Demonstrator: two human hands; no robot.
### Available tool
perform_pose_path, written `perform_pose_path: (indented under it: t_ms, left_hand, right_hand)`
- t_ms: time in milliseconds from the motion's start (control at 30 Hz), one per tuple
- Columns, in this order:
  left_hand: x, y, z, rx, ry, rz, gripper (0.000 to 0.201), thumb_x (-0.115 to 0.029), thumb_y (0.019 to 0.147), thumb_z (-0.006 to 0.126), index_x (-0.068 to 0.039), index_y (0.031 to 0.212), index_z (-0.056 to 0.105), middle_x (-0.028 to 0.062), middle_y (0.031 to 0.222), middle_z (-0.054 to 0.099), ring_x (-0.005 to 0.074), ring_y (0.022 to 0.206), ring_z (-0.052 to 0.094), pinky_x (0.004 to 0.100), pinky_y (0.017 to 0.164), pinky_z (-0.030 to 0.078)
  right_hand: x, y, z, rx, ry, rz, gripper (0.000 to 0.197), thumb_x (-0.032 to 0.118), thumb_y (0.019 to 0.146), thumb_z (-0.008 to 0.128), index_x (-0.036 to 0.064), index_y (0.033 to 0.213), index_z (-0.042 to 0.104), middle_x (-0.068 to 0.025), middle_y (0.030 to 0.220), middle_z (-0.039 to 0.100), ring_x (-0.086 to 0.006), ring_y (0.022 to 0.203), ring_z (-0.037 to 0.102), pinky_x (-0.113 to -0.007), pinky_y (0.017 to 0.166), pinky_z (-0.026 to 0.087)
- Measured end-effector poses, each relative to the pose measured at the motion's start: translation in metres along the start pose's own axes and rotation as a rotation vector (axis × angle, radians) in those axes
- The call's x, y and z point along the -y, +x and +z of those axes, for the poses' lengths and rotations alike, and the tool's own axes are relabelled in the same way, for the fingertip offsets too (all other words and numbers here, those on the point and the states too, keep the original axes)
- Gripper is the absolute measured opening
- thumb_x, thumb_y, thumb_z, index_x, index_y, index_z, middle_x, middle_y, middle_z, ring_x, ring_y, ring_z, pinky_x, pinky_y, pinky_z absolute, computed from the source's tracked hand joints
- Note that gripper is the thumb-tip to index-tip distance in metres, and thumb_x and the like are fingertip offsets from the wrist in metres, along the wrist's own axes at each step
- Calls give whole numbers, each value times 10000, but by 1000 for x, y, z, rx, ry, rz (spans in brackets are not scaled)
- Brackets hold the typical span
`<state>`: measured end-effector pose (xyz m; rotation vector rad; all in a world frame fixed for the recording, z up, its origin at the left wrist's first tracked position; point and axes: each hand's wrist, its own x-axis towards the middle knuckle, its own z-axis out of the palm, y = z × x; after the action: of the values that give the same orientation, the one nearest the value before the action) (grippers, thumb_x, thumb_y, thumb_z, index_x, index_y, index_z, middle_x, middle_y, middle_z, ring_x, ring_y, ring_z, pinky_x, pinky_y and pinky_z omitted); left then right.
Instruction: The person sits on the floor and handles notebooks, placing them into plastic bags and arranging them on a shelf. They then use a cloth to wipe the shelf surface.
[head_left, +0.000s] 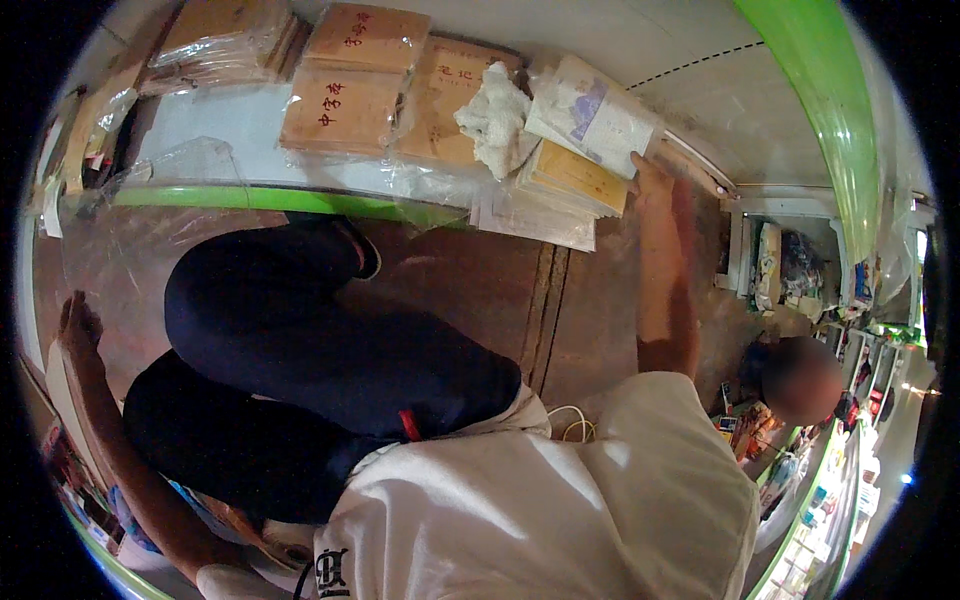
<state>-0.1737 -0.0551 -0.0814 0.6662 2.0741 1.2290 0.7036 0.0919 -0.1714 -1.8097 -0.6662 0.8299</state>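
Observation:
My right arm stretches out to the low shelf, and my right hand [655,182] grips the near right edge of a white packet with a purple print [592,115]. Part of those fingers is hidden by the packet. Beneath it lies a yellow-edged stack of booklets [572,180], with a crumpled white cloth [497,120] just to the left. My left hand [80,322] hangs low at the far left, fingers apart and holding nothing, near loose see-through plastic film [150,195].
Plastic-wrapped stacks of brown paper booklets [340,110] line the green-edged shelf [185,196]. My bent legs [320,320] fill the middle above a brown floor [450,290]. On the right, another person [800,380] is near shelves of goods [820,500]. A green strip [835,110] crosses the upper right.

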Motion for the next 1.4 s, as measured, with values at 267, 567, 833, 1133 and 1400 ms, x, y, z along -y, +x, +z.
perform_pose_path:
  t_ms: [267,567,833,1133,1400]
  left_hand:
    - [19,19,-3,-21,-43,40,175,-239,869,596,-102,976,613,-46,654,442,49,532,374,192,500,301]
    - [17,25,-8,-16,-69,-17,142,-247,862,606,-115,914,610,-56,629,390,41,523,343,201,484,272]
    - [36,39,-32,-62,85,134,126,-253,859,612,-130,845,586,-57,614,385,43,513,342,201,472,275]
    - [18,25,-2,-32,-32,-3,150,-246,862,605,-108,922,605,-37,674,444,48,539,385,192,485,316]
    - [5,10,2,7,-26,10,149,-239,876,587,-99,923,602,-35,668,426,56,548,374,200,515,310]
  right_hand:
    - [-28,91,-89,28,-697,-656,341,174,772,684,-18,1038,589,-106,997,599,-217,906,563,-308,726,472]
    - [46,66,-88,135,105,-285,479,200,814,641,-16,1217,496,-199,1167,542,-283,983,563,-349,781,494]
    - [46,42,2,-2,352,43,315,150,877,548,28,1163,503,-97,1171,488,-177,991,474,-317,683,456]
    - [15,85,21,24,320,67,279,171,860,578,97,1121,513,-61,1055,543,-230,778,521,-320,526,417]
    - [16,92,24,-9,439,133,350,187,854,595,60,1169,509,-84,1054,558,-258,849,562,-378,681,479]
